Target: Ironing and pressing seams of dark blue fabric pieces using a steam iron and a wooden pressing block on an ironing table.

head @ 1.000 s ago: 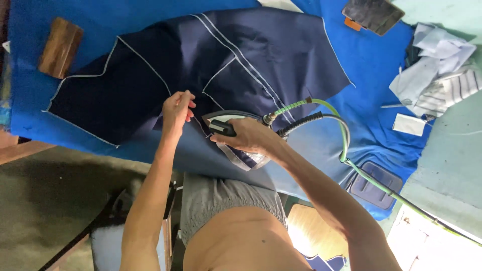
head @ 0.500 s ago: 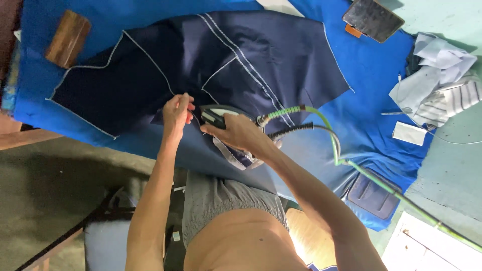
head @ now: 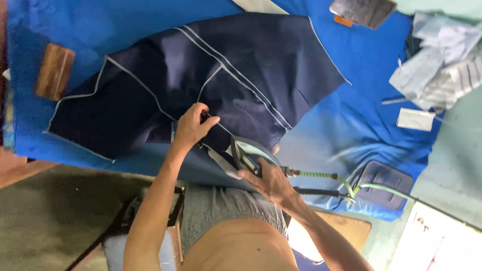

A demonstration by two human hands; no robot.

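Note:
A dark navy garment (head: pixel 236 75) with pale seam lines lies spread on a blue padded table (head: pixel 351 120). My left hand (head: pixel 193 125) pinches the garment's near edge, at a seam. My right hand (head: pixel 266 181) grips the handle of a steam iron (head: pixel 246 153), which rests on a strip of the fabric at the table's near edge, just right of my left hand. A green hose (head: pixel 321 175) and a black cable (head: pixel 321 191) run off to the right from the iron.
A wooden block (head: pixel 54 72) lies at the table's left end. A dark rest pad (head: pixel 385 181) sits at the near right, a grey pad (head: pixel 361 10) at the far edge. Folded pale shirts (head: pixel 437 70) and a white card (head: pixel 414 119) lie to the right.
The iron has slid away from my left hand toward the near edge of the table. My left hand has stayed on the garment's edge, and the view has shifted a little.

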